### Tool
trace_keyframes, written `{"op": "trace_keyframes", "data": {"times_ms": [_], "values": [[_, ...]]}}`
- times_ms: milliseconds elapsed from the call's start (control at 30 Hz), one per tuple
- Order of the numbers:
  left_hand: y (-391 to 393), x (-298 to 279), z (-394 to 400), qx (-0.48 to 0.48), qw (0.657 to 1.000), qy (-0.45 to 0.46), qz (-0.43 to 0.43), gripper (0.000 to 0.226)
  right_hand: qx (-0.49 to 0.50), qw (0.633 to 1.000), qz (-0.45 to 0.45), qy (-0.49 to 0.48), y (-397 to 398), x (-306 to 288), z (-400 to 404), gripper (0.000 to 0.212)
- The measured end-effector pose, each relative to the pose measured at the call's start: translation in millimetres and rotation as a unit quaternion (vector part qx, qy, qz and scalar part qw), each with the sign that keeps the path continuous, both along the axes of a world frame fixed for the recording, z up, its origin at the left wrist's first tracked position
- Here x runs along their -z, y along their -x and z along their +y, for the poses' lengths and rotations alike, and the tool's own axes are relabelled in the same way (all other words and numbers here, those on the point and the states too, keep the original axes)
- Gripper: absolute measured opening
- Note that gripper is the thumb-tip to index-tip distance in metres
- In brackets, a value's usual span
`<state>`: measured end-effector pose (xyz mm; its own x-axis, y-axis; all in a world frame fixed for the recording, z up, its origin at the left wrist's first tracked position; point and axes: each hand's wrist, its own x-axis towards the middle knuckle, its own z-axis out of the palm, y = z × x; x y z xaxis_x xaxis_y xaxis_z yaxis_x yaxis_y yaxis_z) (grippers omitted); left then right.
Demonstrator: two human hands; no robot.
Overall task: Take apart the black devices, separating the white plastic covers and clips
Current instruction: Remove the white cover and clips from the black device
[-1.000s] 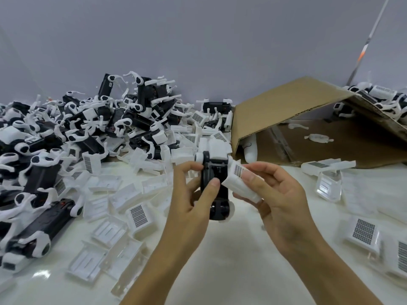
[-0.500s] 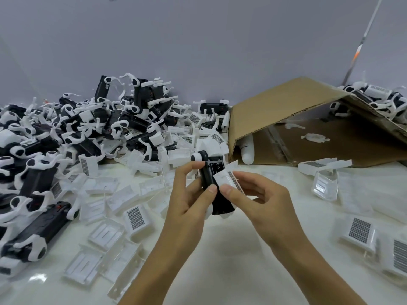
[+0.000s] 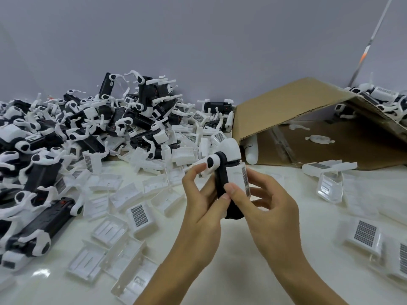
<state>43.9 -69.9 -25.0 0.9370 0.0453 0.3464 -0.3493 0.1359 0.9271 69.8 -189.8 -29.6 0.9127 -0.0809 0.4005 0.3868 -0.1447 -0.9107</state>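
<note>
Device (image 3: 221,181) long axis runs 12-to-6, gripped in my left hand (image 3: 201,201); my right hand (image 3: 267,208) pinches its barcoded cover (image 3: 239,179) at 3 o'clock.

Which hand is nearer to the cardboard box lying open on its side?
Right. The right hand holds the black device just in front of and left of the cardboard box. The left hand grips the same device from its far side, further from the box.
</note>
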Motion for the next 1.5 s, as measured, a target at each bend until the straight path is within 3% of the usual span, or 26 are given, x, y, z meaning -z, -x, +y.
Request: {"op": "trace_keyframes", "data": {"times_ms": [100, 200, 433, 667, 767, 900, 1167, 1333, 1500], "values": [[1, 1, -3, -0.007, 0.999, 0.05, 0.006, 0.045, 0.057, 0.988, -0.113, 0.084, 7, 2, 5, 0.048], [5, -5, -6, -0.025, 0.997, 0.067, -0.017, 0.021, 0.048, 0.986, -0.137, 0.087, 8, 2, 10, 0.045], [3, -12, -5, -0.099, 0.989, 0.107, 0.003, 0.047, 0.064, 0.975, -0.191, 0.095, 13, 4, 10, 0.053], [2, -11, 2, -0.121, 0.983, 0.135, 0.034, 0.052, -0.022, 0.992, -0.114, 0.05, 13, 0, 10, 0.047], [1, -16, 6, -0.118, 0.979, 0.159, 0.045, 0.053, -0.112, 0.993, -0.032, -0.032, 11, -5, 7, 0.033], [1, -17, 5, -0.076, 0.986, 0.141, 0.043, 0.05, -0.15, 0.981, 0.053, -0.112, 9, -13, 7, 0.022], [0, -15, 9, -0.057, 0.988, 0.131, 0.06, 0.051, -0.202, 0.972, 0.065, -0.1, 7, -16, 6, 0.024], [3, -14, 4, -0.078, 0.991, 0.108, 0.033, 0.045, -0.147, 0.985, 0.016, -0.094, 10, -14, 2, 0.02], [0, -15, 7, -0.07, 0.989, 0.103, 0.077, 0.052, -0.192, 0.973, 0.077, -0.099, 6, -15, 3, 0.023]]}}
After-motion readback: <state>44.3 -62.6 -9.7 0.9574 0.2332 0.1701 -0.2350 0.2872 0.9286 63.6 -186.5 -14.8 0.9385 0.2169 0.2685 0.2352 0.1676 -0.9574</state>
